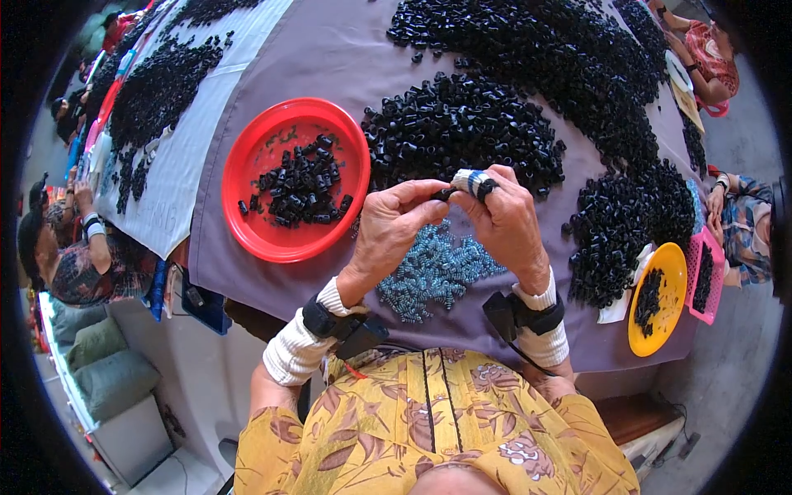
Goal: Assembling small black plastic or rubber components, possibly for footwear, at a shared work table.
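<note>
A small black plastic piece [444, 195] is pinched between the thumb and fingertips of my left hand [386, 235]. My right hand [513, 221] meets it from the other side, its thumb and fingers closed on the same piece. A white-and-blue cloth wrap [472, 180] covers a finger of that hand. Below both hands lies a pile of small bluish metal springs [433, 272]. Just beyond them is a heap of black plastic pieces [466, 124]. To the left, a red round tray [237, 186] holds loose black pieces.
More black heaps [528, 37] spread across the purple cloth [322, 58]. At right, a yellow plate [678, 285] and a pink basket [705, 309] hold black pieces. Co-workers sit at left [82, 247] and right [747, 227]. A dark blue bin [206, 309] is below the table edge.
</note>
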Demonstrator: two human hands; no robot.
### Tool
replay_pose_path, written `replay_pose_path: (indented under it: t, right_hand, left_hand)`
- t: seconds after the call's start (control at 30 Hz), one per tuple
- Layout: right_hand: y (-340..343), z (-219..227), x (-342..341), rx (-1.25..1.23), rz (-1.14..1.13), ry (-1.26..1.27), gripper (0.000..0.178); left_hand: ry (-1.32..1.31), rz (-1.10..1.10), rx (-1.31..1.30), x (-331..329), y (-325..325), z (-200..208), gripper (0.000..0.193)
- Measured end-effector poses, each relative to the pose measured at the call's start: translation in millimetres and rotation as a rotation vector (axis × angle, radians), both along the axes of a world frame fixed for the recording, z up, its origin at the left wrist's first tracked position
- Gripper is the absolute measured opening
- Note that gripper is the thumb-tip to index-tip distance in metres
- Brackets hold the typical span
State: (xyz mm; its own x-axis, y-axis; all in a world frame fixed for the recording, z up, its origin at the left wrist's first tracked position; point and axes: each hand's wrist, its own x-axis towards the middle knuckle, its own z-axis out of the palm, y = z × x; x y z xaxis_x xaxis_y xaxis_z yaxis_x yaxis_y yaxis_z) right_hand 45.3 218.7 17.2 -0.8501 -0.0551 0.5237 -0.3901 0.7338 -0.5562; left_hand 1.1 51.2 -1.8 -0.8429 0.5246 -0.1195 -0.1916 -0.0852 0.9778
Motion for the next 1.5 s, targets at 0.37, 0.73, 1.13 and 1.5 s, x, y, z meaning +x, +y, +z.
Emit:
replay_pose_path:
  t: [0.37,0.73,1.13,1.5]
  right_hand:
    - [0.2,-0.7,0.6,0.001,-0.018,0.084,0.012]
    - [-5.6,1.6,3.1,0.116,-0.029,0.085,0.012]
    - [-3.9,-4.4,4.9,0.195,-0.068,-0.002,0.016]
    - [-4.0,-7.9,8.1,0.189,-0.041,-0.092,0.012]
  left_hand:
    - [-0.022,-0.014,0.041,-0.8,-2.9,0.8,0.028]
    - [-0.034,0.009,0.027,-0.5,-3.1,-4.5,0.027]
    - [-0.041,-0.004,0.015,2.7,-0.5,-5.6,0.026]
    - [-0.083,-0.025,0.021,1.6,-2.2,-10.8,0.025]
